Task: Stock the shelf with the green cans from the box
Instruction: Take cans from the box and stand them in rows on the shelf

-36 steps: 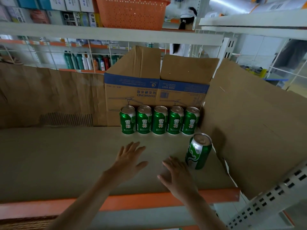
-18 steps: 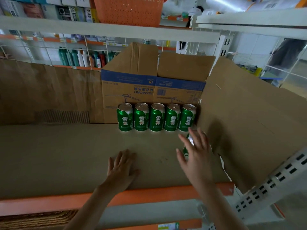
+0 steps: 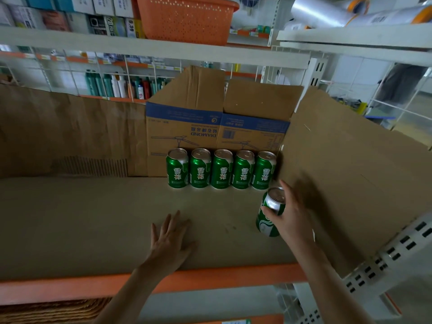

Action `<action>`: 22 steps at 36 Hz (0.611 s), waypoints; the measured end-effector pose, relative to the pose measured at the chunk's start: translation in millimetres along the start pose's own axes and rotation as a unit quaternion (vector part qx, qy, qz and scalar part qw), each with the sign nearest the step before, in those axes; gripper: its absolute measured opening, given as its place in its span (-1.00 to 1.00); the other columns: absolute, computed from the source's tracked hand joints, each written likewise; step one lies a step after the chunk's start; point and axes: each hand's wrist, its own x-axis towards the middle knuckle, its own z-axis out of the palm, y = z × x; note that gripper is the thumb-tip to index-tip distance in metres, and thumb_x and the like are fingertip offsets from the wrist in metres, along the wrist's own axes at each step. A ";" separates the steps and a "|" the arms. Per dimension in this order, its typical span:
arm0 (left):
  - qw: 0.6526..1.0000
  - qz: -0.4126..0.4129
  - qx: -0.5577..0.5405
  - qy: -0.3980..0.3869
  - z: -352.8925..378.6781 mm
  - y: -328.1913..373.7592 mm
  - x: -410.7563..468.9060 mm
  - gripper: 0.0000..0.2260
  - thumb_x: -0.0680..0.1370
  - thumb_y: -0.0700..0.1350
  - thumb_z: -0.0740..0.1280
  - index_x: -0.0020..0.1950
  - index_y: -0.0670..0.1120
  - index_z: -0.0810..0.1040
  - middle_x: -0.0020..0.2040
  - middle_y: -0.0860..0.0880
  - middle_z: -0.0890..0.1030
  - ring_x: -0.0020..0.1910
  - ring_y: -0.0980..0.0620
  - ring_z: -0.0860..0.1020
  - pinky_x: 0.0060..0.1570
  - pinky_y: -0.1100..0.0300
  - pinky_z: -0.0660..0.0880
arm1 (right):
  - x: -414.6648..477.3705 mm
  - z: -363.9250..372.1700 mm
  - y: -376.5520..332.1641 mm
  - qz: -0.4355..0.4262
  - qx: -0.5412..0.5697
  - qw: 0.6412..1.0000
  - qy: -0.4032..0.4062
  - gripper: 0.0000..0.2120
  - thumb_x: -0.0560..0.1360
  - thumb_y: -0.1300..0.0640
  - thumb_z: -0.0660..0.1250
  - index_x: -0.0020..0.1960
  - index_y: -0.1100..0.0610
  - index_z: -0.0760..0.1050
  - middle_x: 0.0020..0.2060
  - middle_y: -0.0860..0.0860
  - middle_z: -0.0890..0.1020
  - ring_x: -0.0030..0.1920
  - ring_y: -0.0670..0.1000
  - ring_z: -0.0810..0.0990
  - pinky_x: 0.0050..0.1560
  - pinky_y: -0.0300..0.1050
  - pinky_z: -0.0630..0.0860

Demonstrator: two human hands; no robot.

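Note:
Several green cans (image 3: pixel 221 169) stand in a row at the back of the cardboard-lined shelf (image 3: pixel 81 218), against an open brown and blue cardboard box (image 3: pixel 210 127). In front of the row's right end stands one more green can (image 3: pixel 266 222). My right hand (image 3: pixel 288 213) grips it around the top, thumb on the near side and fingers on the far side. My left hand (image 3: pixel 171 239) rests flat on the shelf near the front edge, fingers spread, holding nothing.
A tall cardboard panel (image 3: pixel 350 183) walls the shelf's right side, close to the held can. Brown cardboard (image 3: pixel 58 132) lines the back left. An orange rail (image 3: pixel 70 286) marks the front edge. An orange basket (image 3: pixel 187 17) sits on the shelf above. A woven basket (image 3: pixel 46 312) is below.
My right hand reached forward to the lone can and closed around its top. My left hand drew back and settled flat on the shelf.

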 end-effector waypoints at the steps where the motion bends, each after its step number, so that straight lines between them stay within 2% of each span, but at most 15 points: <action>1: 1.000 0.001 -0.003 0.001 -0.3 -0.1 -0.4 -0.06 0.15 0.38 -0.30 0.51 0.12 0.08 0.54 0.05 -0.17 0.52 0.00 -0.17 0.43 -0.11 -0.23 | 0.1 -0.8 0.5 -0.001 0.007 1.000 -0.001 -0.28 0.35 0.04 0.52 0.42 0.12 0.30 0.21 0.09 0.52 0.18 0.09 0.51 0.01 -0.17 0.40; 6: 1.000 0.010 -0.018 0.004 -5.3 2.6 -2.4 -0.05 0.15 0.39 -0.28 0.51 0.10 0.07 0.55 0.07 -0.06 0.53 0.03 -0.09 0.45 -0.05 -0.17 | -6.1 -8.9 -5.7 -0.005 0.035 0.999 -0.001 -0.30 0.33 -0.02 0.52 0.39 0.03 0.32 0.17 0.00 0.55 0.13 0.02 0.54 -0.09 -0.24 0.38; 10: 0.997 0.047 -0.053 0.005 -12.2 7.3 -2.5 -0.11 0.21 0.40 -0.14 0.51 0.09 0.08 0.51 0.10 0.13 0.52 0.05 -0.01 0.46 -0.03 -0.15 | -12.1 -14.7 -16.9 -0.015 0.077 0.997 -0.013 -0.29 0.30 -0.25 0.41 0.37 -0.11 0.26 0.21 -0.08 0.52 0.17 -0.04 0.53 0.04 -0.05 0.54; 12: 0.992 0.073 -0.098 -0.001 -15.5 11.7 -2.6 -0.11 0.21 0.40 -0.05 0.50 0.07 0.13 0.49 0.08 0.21 0.51 0.04 0.03 0.46 0.00 -0.12 | -14.6 -17.7 -24.7 -0.020 0.089 0.996 -0.018 -0.28 0.25 -0.37 0.31 0.34 -0.18 0.24 0.21 -0.12 0.52 0.17 -0.05 0.53 0.08 0.03 0.54; 14: 0.985 0.104 -0.135 -0.012 -16.7 16.1 -2.1 -0.09 0.17 0.42 0.01 0.48 0.09 0.15 0.47 0.07 0.24 0.50 0.05 0.07 0.45 0.07 -0.06 | -16.7 -19.9 -32.3 -0.024 0.089 0.995 -0.029 -0.28 0.23 -0.40 0.29 0.33 -0.22 0.23 0.19 -0.16 0.52 0.18 -0.07 0.52 0.11 0.03 0.52; 16: 0.975 0.129 -0.178 -0.028 -17.3 21.4 -3.2 -0.05 0.10 0.54 0.11 0.44 0.19 0.14 0.43 0.15 0.25 0.47 0.13 0.11 0.43 0.16 0.02 | -19.2 -22.8 -39.8 -0.030 0.095 0.994 -0.037 -0.27 0.23 -0.41 0.29 0.34 -0.23 0.25 0.15 -0.19 0.54 0.16 -0.11 0.52 0.12 -0.05 0.51; 18: 0.961 0.139 -0.234 -0.041 -18.2 26.9 -4.7 -0.06 0.05 0.64 0.08 0.36 0.30 0.09 0.36 0.26 0.24 0.38 0.25 0.17 0.40 0.26 0.13 | -22.4 -26.8 -48.0 -0.034 0.118 0.991 -0.045 -0.29 0.26 -0.33 0.37 0.35 -0.18 0.29 0.09 -0.21 0.56 0.08 -0.23 0.52 0.06 -0.28 0.47; 20: 0.947 0.133 -0.288 -0.056 -21.4 34.6 -6.6 -0.13 0.08 0.61 0.16 0.32 0.37 0.08 0.30 0.32 0.29 0.32 0.33 0.26 0.31 0.38 0.21 | -25.4 -31.3 -55.4 -0.037 0.153 0.985 -0.065 -0.35 0.32 -0.12 0.48 0.35 -0.09 0.33 0.02 -0.25 0.54 -0.03 -0.41 0.46 -0.07 -0.54 0.35; 22: 0.933 0.135 -0.325 -0.077 -25.1 43.2 -9.5 -0.14 0.11 0.54 0.29 0.34 0.39 0.08 0.29 0.31 0.37 0.28 0.39 0.32 0.24 0.43 0.27 | -27.6 -34.9 -60.6 -0.036 0.191 0.977 -0.087 -0.39 0.35 0.05 0.51 0.33 -0.03 0.36 -0.02 -0.31 0.49 -0.05 -0.51 0.42 -0.12 -0.61 0.30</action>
